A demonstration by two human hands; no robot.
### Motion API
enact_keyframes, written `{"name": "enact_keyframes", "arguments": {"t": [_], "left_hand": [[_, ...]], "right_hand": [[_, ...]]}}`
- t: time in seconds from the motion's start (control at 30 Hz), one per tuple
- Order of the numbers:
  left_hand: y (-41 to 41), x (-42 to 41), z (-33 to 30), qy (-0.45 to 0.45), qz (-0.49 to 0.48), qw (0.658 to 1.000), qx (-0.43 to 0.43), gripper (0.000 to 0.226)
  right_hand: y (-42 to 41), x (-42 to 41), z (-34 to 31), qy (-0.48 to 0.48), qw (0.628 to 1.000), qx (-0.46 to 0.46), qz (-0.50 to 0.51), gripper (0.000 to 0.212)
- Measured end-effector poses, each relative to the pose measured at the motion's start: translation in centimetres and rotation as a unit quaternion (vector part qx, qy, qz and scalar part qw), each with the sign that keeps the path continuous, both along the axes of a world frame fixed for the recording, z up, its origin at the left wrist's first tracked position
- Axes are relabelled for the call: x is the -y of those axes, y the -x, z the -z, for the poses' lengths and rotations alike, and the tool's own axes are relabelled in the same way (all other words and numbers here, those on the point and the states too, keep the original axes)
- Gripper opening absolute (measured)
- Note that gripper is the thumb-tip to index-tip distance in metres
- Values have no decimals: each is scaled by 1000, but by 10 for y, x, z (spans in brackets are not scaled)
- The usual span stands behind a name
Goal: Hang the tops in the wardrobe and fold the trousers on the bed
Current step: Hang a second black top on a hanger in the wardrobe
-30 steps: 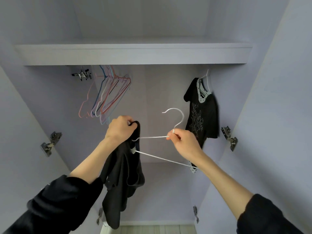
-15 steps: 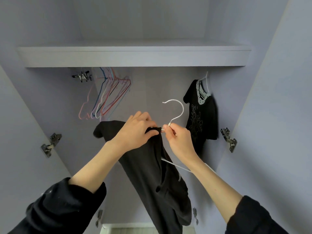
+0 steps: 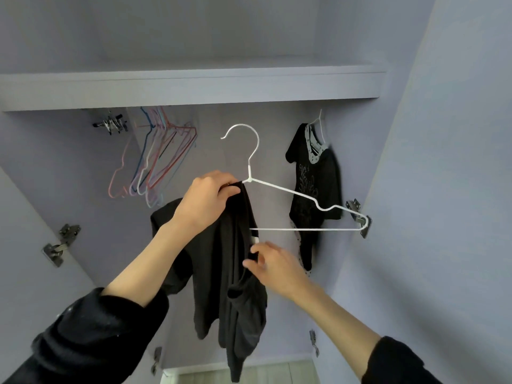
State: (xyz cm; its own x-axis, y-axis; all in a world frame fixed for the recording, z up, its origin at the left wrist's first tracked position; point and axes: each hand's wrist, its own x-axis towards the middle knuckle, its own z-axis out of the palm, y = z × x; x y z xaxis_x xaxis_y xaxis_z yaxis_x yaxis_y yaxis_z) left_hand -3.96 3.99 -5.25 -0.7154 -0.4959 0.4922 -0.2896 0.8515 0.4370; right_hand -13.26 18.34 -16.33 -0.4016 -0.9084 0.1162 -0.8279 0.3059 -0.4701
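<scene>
A black top (image 3: 232,273) hangs bunched over the left arm of a white wire hanger (image 3: 299,195), inside the open wardrobe. My left hand (image 3: 206,200) grips the top's fabric and the hanger just left of its neck. My right hand (image 3: 273,263) is lower and pinches the top's edge near a small white label. The hanger's right arm and bottom bar are bare, and its hook points up, below the shelf. A second black top (image 3: 314,184) with a pale patterned collar hangs on its own white hanger at the right.
A shelf (image 3: 194,87) spans the wardrobe above. Several empty coloured hangers (image 3: 155,164) hang at the left, with a clip hanger (image 3: 110,124) beside them. Door hinges (image 3: 59,243) sit on both side walls. Pale floor (image 3: 243,372) shows at the bottom.
My right hand let go of the hanger's neck and dropped to the top's edge. My left hand took over the hanger, which now sits higher and level with its right side exposed.
</scene>
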Motion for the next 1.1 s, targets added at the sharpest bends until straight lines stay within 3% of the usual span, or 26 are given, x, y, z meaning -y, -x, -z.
{"name": "enact_keyframes", "arguments": {"t": [0.1, 0.23, 0.37, 0.53, 0.97, 1.1], "left_hand": [[-8, 1, -13, 21, -8, 999, -39, 16], [-28, 18, -23, 31, -57, 996, -57, 17], [-56, 43, -16, 4, -116, 992, -39, 16], [-73, 56, -3, -10, -124, 992, 13, 22], [-51, 33, 2, 33, -73, 997, 1, 22], [-49, 32, 7, 2, -70, 997, -36, 20]], "right_hand": [[2, 12, 18, -122, 992, -13, -33, 55], [24, 8, 32, -191, 982, 0, -5, 56], [66, -3, 13, -143, 989, -23, 34, 50], [104, -11, -34, -57, 996, -58, 44, 21], [64, 12, -101, 59, 983, -156, -78, 19], [59, 14, -103, 42, 992, -89, -84, 10]]}}
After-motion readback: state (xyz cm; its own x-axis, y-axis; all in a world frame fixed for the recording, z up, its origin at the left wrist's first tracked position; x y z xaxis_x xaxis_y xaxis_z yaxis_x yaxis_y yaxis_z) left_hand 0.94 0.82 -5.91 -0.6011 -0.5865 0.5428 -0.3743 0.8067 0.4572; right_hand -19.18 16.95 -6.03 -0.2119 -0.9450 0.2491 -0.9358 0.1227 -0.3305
